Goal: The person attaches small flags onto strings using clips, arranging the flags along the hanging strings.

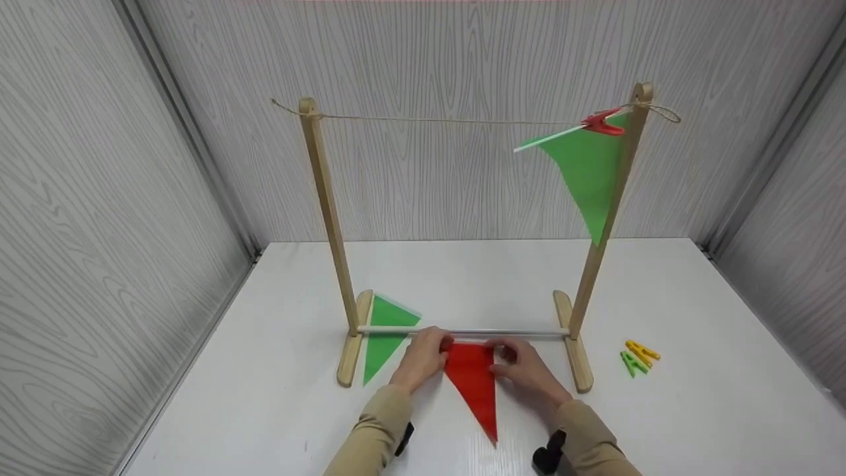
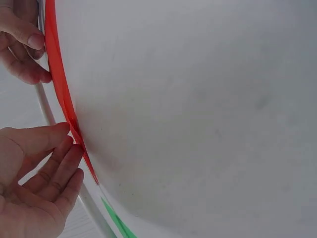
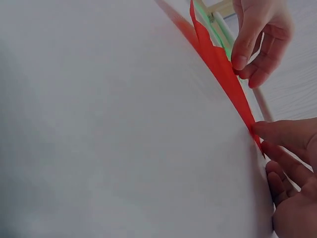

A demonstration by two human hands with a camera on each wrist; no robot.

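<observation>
Hands pinching red flag's top corners, white rod and green flag alongside.

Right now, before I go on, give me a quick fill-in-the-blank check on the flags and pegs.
1. Both hands hold the top edge of the ____ flag.
2. A ____ peg clips the hanging green flag to the string.
3. The loose yellow peg and green peg lie to the stand's ____.

Missing words: red; red; right
</observation>
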